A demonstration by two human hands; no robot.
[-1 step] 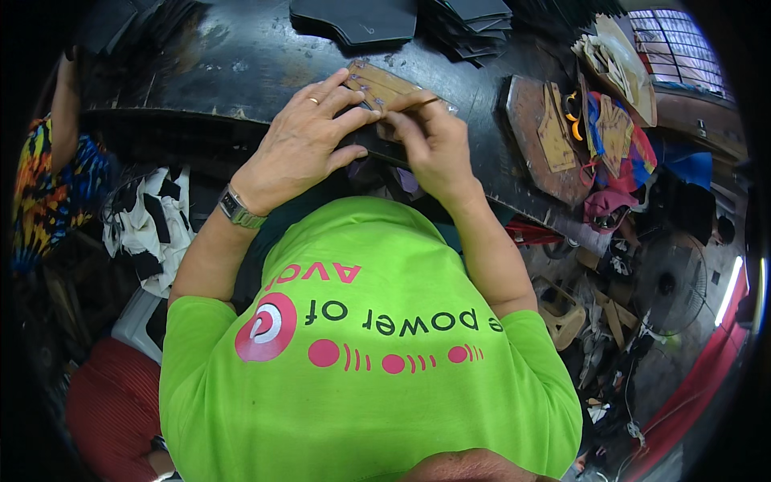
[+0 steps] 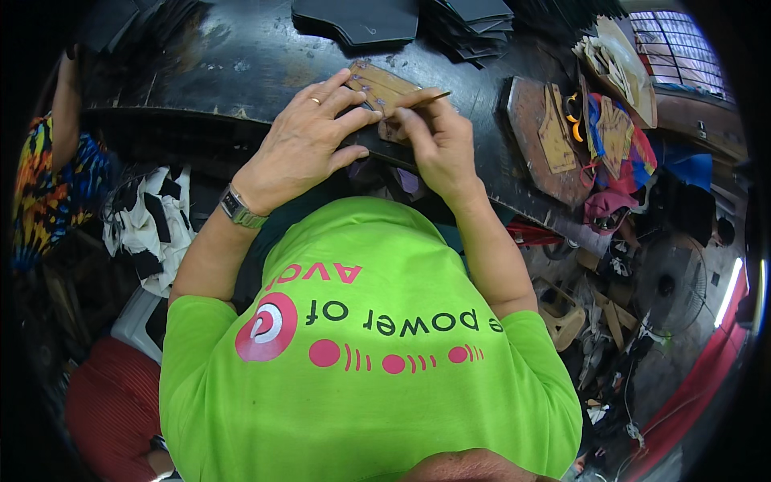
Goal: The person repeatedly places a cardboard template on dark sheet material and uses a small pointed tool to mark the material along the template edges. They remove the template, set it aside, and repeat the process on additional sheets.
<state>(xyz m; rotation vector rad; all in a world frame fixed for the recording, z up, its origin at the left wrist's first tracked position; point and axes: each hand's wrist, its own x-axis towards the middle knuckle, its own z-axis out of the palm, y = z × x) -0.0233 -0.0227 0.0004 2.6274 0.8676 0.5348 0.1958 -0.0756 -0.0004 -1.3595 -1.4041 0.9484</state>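
A tan, flat pattern piece [image 2: 371,79] with small dark marks lies near the front edge of the dark worktable [image 2: 233,76]. My left hand [image 2: 309,132] rests on its near left side, fingers stretched out and thumb apart, pressing it down. My right hand [image 2: 446,153] is closed in a pinch at the piece's near right side. A thin brown pencil-like stick [image 2: 434,100] pokes out from its fingers to the right; its lower tip is hidden by the hand. Some dark material shows beneath the pattern piece.
Stacks of black cut pieces [image 2: 361,20] lie at the table's back. To the right, a brown board [image 2: 530,153] bears tan patterns and orange-handled scissors [image 2: 573,112]. A fan [image 2: 666,283] stands at right. Another person's patterned sleeve [image 2: 40,161] is at far left.
My right hand has shifted slightly to the right and turned, and the pencil-like stick now shows more clearly above its fingers. My left hand stays in place.
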